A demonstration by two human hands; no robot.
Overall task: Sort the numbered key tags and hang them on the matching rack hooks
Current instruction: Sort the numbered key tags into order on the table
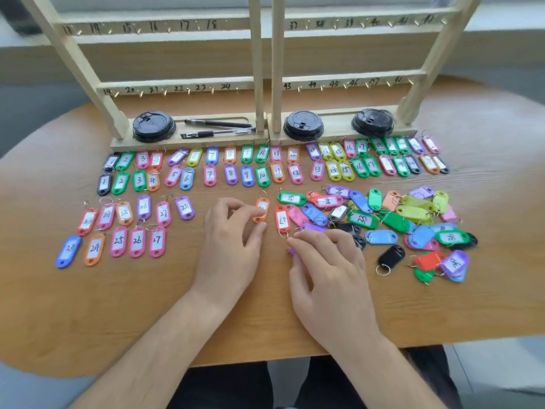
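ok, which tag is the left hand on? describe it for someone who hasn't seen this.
From the wooden rack, come forward past the two sorted rows to the table's middle. There the left hand pinches an orange tag, just left of the loose pile; its neighbour is a red tag.

Counting two wooden racks [256, 54], four numbered rails [177, 84] showing, six hooks [212, 90] on each. Tallying three black lids [153, 126] and two pens [218, 123]. Logging eleven key tags [137, 241] in the near-left group on the bench [88, 314]: six above, five below. Leaving the far double row and the loose pile [413, 214] untallied, being too crowded. Noting two hands: left hand [233, 231], right hand [327, 270].
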